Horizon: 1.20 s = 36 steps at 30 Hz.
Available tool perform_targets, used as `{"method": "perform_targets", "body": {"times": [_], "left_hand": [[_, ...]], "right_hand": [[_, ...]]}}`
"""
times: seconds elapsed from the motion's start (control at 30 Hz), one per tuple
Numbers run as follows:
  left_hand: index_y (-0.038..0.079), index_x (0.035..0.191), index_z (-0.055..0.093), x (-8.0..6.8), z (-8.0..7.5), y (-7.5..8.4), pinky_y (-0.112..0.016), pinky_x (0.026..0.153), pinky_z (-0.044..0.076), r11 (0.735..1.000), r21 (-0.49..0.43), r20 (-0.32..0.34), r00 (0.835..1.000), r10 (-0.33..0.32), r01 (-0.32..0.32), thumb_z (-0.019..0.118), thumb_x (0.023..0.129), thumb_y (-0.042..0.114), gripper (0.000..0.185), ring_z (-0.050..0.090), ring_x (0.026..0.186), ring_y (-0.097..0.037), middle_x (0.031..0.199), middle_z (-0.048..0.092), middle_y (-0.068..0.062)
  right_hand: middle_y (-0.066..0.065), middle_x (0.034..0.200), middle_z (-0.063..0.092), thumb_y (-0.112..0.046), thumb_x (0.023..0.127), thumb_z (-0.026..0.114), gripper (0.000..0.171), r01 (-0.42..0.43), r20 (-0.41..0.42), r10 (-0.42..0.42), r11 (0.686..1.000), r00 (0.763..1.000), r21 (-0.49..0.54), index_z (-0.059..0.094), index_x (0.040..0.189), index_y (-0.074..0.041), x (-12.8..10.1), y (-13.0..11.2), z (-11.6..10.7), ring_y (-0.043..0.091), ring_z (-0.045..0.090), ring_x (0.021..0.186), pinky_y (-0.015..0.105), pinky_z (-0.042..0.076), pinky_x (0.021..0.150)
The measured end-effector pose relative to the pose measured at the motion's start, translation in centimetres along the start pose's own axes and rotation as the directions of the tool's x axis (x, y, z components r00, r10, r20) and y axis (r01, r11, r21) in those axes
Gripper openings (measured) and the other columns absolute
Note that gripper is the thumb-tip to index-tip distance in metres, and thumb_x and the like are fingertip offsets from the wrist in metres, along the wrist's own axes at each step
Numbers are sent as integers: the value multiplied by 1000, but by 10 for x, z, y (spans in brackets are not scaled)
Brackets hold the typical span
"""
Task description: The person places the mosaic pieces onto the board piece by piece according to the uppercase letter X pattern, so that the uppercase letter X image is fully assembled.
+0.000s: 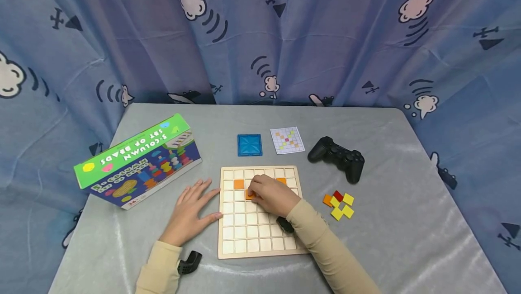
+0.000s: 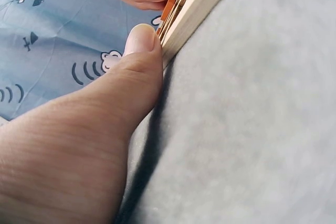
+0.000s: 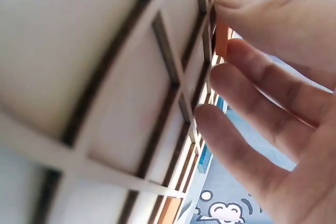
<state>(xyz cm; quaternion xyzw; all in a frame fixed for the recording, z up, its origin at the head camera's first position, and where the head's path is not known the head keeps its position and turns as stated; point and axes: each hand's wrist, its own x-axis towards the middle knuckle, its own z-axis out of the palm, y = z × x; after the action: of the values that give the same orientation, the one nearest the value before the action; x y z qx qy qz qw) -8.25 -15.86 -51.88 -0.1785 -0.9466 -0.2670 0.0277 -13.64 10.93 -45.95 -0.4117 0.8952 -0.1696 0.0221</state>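
Observation:
A wooden grid board point(image 1: 240, 233) with square cells lies on the table. Over its upper part, my right hand point(image 1: 272, 193) pinches an orange square tile point(image 3: 222, 35) between thumb and index finger, the tile tilted against the grid. Two more orange tiles sit in cells: one at upper left point(image 1: 239, 184), the other at upper right point(image 1: 281, 181), partly behind the hand. My left hand point(image 1: 191, 215) lies with fingers spread beside the board, its thumb point(image 2: 142, 40) and fingertips touching the left edge. Fingertips of the right hand also touch the grid in the right wrist view.
Right of the board lie loose tiles point(image 1: 348, 199) in yellow, orange and red. Behind it are a blue square tray point(image 1: 249, 145), a printed pattern card point(image 1: 287, 140) and a black game controller point(image 1: 337, 158). A green and blue toy box point(image 1: 138, 163) stands at left.

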Motion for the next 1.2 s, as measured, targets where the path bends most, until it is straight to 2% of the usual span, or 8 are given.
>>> {"method": "perform_targets", "body": {"times": [1.0,1.2], "left_hand": [[24,140,51,0,-2,2,-49,119,9,1000,-10,11,1000,-10,10,65,83,57,67,22,145,-28,154,34,-4],[26,140,50,-1,0,1,-49,119,9,1000,-11,15,1000,-14,14,63,84,59,67,22,145,-27,155,33,-3]], "right_hand": [[-1,98,61,-14,86,73,12,-20,24,20,1000,1000,17,69,97,-13,1,1,-1,14,59,96,25,52,85],[0,102,62,-15,87,72,19,-34,31,35,999,999,-21,67,105,-12,0,-1,-3,14,59,96,26,52,84]]}}
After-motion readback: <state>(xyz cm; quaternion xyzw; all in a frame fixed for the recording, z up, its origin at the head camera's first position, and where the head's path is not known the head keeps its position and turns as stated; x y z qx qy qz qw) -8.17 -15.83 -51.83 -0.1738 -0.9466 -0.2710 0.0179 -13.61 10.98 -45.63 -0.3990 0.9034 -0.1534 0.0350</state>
